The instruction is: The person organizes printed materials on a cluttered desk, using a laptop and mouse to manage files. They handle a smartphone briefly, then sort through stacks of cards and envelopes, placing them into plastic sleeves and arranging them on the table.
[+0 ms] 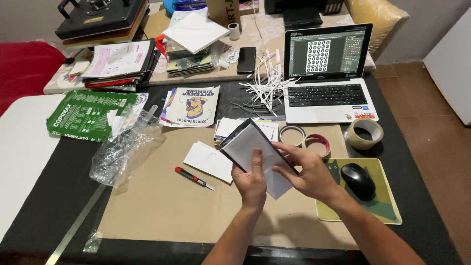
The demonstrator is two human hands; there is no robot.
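Over the brown cardboard sheet [162,206] on the counter, both hands hold a flat stack of white sheets with a dark backing [255,147], lifted just left of the mouse pad [382,206]. Left hand [251,184] pinches its lower edge, thumb on top; right hand [309,174] presses fingers along the right edge. It looks light, thin and bendable, likely best held by both edges.

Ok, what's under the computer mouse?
The mouse sits on a green mat with a black cat figure, over brown cardboard. The mat beneath the mouse itself is hidden.
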